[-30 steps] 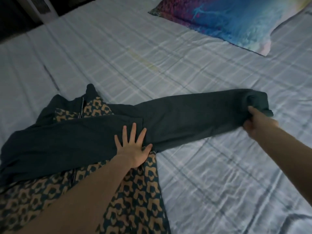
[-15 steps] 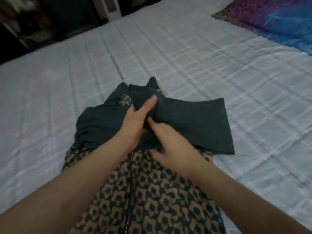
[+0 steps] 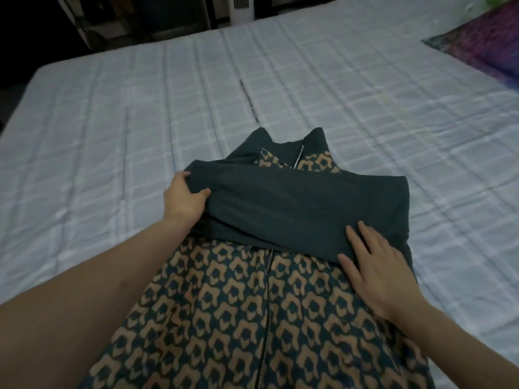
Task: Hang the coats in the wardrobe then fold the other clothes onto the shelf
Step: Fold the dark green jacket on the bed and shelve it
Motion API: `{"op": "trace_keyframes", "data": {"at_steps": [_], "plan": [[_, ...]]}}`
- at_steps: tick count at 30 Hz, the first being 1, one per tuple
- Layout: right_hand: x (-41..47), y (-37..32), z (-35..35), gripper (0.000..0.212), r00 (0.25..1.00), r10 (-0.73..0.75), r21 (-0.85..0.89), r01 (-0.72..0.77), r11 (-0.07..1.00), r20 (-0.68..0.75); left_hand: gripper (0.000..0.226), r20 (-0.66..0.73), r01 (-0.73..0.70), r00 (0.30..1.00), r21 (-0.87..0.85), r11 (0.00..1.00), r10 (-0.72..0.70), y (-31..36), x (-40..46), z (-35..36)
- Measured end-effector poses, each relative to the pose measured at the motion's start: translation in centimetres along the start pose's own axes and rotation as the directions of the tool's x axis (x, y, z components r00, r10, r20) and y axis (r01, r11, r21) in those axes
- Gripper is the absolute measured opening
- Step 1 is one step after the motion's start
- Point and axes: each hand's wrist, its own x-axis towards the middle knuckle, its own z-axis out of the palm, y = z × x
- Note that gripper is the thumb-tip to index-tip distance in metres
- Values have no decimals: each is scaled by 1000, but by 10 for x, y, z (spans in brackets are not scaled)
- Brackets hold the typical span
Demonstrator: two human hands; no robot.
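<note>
On the bed (image 3: 365, 88) lies the patterned jacket (image 3: 238, 304); left hand (image 3: 184, 200) pinches its folded dark sleeves (image 3: 295, 209), right hand (image 3: 379, 270) lies flat, fingers spread. Beyond the jacket, right, a pillow (image 3: 483, 49).

Jacket (image 3: 252, 318) on bed (image 3: 112, 136), pillow (image 3: 483, 49) far right.

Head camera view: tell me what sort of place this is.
Most likely a bedroom. A wide bed with a pale checked sheet fills the view, a colourful pillow lies at its far right corner, and a patterned zip jacket is being folded on it. The dim background is too dark to read.
</note>
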Motion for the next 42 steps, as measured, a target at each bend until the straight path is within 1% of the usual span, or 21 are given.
{"op": "trace_keyframes", "data": {"at_steps": [4, 6, 8, 10, 11, 13, 15, 16, 17, 19, 20, 22, 24, 27, 29, 32, 34, 36, 38, 40, 42], "plan": [[16, -6, -21, 59, 949, 53, 30, -46, 998, -310, 41, -84, -63, 995, -9, 998, 62, -8, 7, 8], [32, 0, -26, 56, 932, 58, 36, -49, 998, -356, 39, -106, -86, 991, -12, 996, 84, -12, 9, 6], [42, 8, -18, 63, 966, 11, -15, -15, 1000, -260, 44, -92, -88, 991, 150, 985, 102, -18, 16, 3], [44, 12, 2, 71, 994, -23, -63, 16, 998, -106, 62, -109, -109, 979, 421, 900, 170, -22, 20, 3], [43, 13, 12, 74, 998, -22, -74, 18, 997, -51, 69, -128, -158, 960, 484, 861, 248, -18, 18, 5], [42, 14, 25, 75, 1000, -10, -82, 8, 997, -14, 66, -81, -380, 873, 503, 776, 481, -1, 5, 15], [42, 14, 28, 75, 1000, 3, -61, -5, 998, -29, 49, 147, -605, 753, 538, 588, 641, 11, -9, 36], [43, 14, 28, 74, 999, -3, -58, 0, 998, -49, 45, 267, -650, 728, 561, 513, 631, 7, -11, 47], [43, 15, 29, 73, 998, -8, -54, 5, 999, -66, 47, 353, -645, 750, 579, 498, 560, -1, -6, 57], [43, 14, 28, 72, 998, -4, -49, 1, 999, -68, 57, 409, -549, 836, 617, 563, 366, -28, 13, 73], [42, 12, 27, 72, 998, 2, -55, -6, 998, -66, 61, 401, -515, 857, 633, 577, 325, -42, 20, 80], [48, 2, 16, 69, 997, 35, -93, -41, 995, -69, 66, 381, -510, 860, 672, 537, 340, -55, 25, 89], [72, -12, -9, 54, 989, 115, -67, -121, 990, -89, 67, 370, -513, 856, 690, 511, 360, -56, 25, 91], [129, -38, -47, 36, 953, 138, 45, -131, 990, -268, 67, 348, -509, 855, 698, 503, 384, -57, 24, 91], [174, -49, -60, 51, 928, 161, 173, -107, 979, -337, 67, 340, -507, 855, 704, 497, 391, -58, 24, 92], [227, -67, -75, 96, 948, 306, 466, -233, 854, -88, 67, 330, -512, 850, 700, 497, 411, -60, 23, 94], [250, -72, -79, 102, 919, 383, 556, -366, 746, 92, 66, 327, -518, 845, 697, 496, 423, -61, 26, 95], [261, -71, -79, 76, 898, 385, 588, -431, 684, 211, 66, 324, -526, 839, 691, 496, 437, -63, 26, 96], [265, -69, -81, 48, 910, 346, 588, -412, 696, 228, 66, 316, -522, 841, 688, 503, 439, -63, 26, 97], [267, -68, -83, 40, 946, 290, 616, -317, 721, 146, 65, 313, -524, 839, 686, 505, 446, -64, 25, 96], [255, -68, -82, 23, 982, 179, 642, -99, 760, -60, 65, 314, -525, 838, 685, 505, 446, -65, 26, 96]]}}
